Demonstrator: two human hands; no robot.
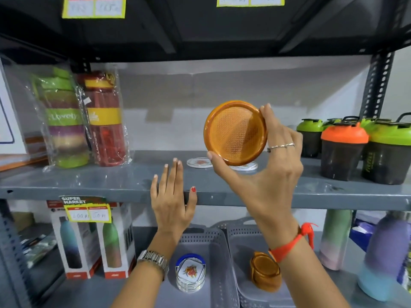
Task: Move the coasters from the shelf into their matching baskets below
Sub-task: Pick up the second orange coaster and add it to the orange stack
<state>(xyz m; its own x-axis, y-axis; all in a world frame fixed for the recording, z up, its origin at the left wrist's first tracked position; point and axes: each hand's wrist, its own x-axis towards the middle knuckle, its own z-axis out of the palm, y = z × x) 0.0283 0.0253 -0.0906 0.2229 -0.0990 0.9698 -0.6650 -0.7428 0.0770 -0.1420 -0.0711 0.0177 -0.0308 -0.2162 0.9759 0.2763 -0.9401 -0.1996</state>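
Right hand [262,174]: we gripped the orange round coaster [235,132] between thumb and fingers.
Left hand [171,196]: ours lay open, empty, on the shelf edge [89,190].
Orange stack [265,272]: at 6 o'clock, in the right basket [235,254].

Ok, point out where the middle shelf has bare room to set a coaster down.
The grey metal shelf is bare between the wrapped red bottle and the clear floral coasters, though the left hand rests at that stretch's front edge. Another strip lies between the coasters and the orange-lidded shaker. Both shelf ends are crowded with bottles and shakers.
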